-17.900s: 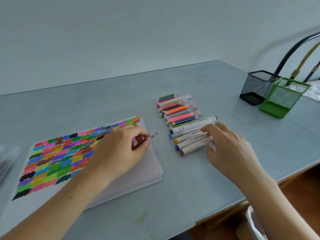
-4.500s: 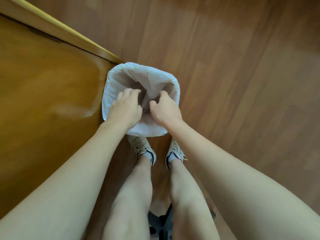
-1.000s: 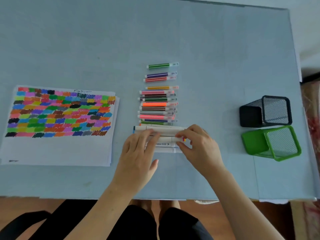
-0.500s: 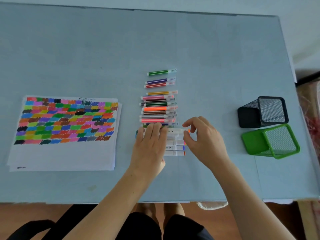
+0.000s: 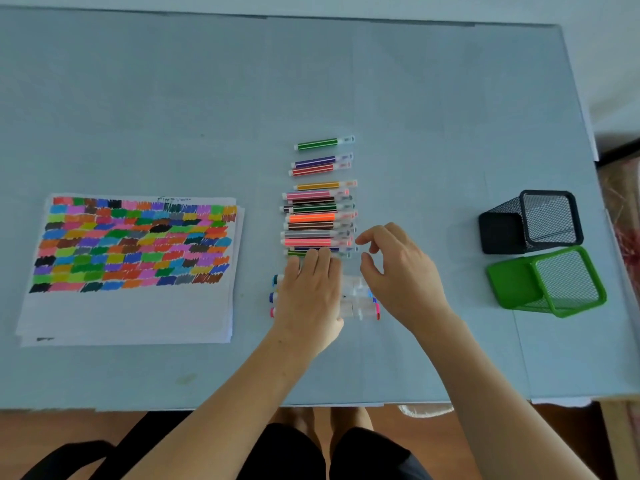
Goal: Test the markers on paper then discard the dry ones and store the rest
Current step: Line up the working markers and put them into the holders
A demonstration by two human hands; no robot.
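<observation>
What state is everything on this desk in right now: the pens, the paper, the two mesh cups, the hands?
Thin markers: capped, lying in a row.
Thick white markers: lying flat, partly under the left hand.
Paper: covered in colour swatches.
Black cup: empty.
Green cup: empty.
Left hand: flat, pressing.
Right hand: loosely curled, holding nothing.
</observation>
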